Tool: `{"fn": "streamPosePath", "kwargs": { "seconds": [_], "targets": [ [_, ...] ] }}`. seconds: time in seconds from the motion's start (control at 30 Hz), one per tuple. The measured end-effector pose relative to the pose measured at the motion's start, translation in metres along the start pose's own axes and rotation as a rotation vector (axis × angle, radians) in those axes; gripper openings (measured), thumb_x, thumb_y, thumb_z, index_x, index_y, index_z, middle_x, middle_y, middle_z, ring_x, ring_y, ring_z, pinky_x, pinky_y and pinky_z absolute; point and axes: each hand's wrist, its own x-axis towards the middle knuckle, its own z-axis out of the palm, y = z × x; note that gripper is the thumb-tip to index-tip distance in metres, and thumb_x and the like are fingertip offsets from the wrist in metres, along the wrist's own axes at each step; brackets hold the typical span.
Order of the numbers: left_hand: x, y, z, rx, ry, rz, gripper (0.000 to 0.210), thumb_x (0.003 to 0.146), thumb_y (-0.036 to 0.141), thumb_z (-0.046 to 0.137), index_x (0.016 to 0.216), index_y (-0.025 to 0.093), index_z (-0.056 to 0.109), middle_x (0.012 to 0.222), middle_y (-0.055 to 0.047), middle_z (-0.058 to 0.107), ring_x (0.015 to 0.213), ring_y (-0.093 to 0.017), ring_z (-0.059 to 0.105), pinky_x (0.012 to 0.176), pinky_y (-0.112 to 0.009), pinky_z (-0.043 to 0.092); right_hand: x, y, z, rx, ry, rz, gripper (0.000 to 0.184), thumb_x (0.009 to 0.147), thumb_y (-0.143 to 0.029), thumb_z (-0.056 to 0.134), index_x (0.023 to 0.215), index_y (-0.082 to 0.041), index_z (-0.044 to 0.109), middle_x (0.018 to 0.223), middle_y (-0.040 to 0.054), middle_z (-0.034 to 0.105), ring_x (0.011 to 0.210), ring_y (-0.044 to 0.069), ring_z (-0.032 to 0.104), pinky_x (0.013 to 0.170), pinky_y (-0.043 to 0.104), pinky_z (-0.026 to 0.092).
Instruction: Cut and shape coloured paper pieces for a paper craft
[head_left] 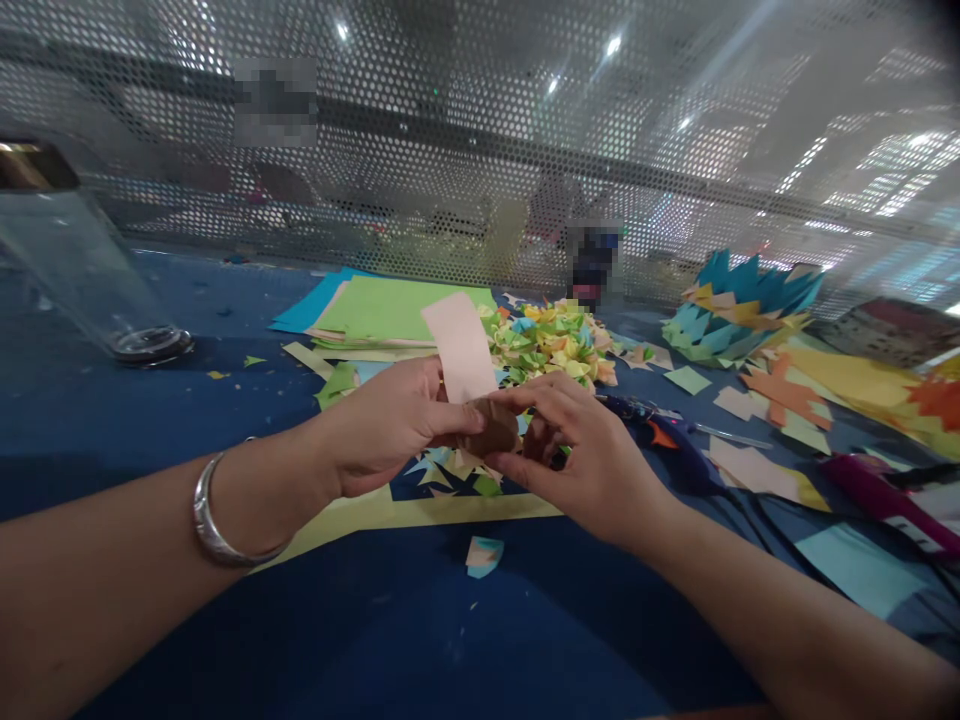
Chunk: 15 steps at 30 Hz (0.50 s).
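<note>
Between my two hands is a pale pink paper strip (461,345), its upper end standing up and its lower part bent over and in shadow. My left hand (390,425) pinches the strip with the thumb pressed on its lower part. From the other side, the fingers and thumb of my right hand (589,450) close on the same shaded part. Just beyond them lies a heap of small folded paper pieces (555,345) in green, yellow, blue and orange. Loose pointed paper scraps (435,470) lie below my hands, partly hidden by them.
Behind my left hand lies a stack of coloured sheets (405,305). A clear glass bottle (67,240) stands at left. Rightward are a spiky layered paper piece (750,295), a blue tool (690,455) and a purple tool (885,500) with cords. A perforated metal panel (450,120) closes the back.
</note>
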Motion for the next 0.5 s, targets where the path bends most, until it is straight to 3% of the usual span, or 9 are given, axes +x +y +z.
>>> {"fn": "streamPosePath", "kwargs": {
  "seconds": [0.27, 0.5],
  "targets": [
    [-0.0003, 0.0016, 0.0030, 0.078, -0.043, 0.129, 0.013, 0.077, 0.010, 0.063, 0.082, 0.018, 0.072, 0.085, -0.005, 0.075, 0.081, -0.021, 0.068, 0.075, -0.031, 0.050, 0.0009, -0.0002, -0.0024, 0.048, 0.046, 0.019, 0.036, 0.086, -0.030, 0.074, 0.120, -0.025, 0.064, 0.106, 0.0058, 0.055, 0.065, 0.012, 0.060, 0.058, 0.030, 0.056],
    [0.0010, 0.0007, 0.0004, 0.052, -0.067, 0.080, 0.015, 0.078, 0.009, 0.065, 0.086, 0.016, 0.075, 0.088, -0.008, 0.076, 0.087, -0.024, 0.070, 0.081, -0.034, 0.051, 0.0001, -0.0029, -0.0036, -0.014, 0.015, -0.013, 0.039, 0.085, -0.023, 0.073, 0.122, -0.026, 0.063, 0.108, 0.0067, 0.055, 0.068, 0.013, 0.059, 0.060, 0.030, 0.057]
  ]
}}
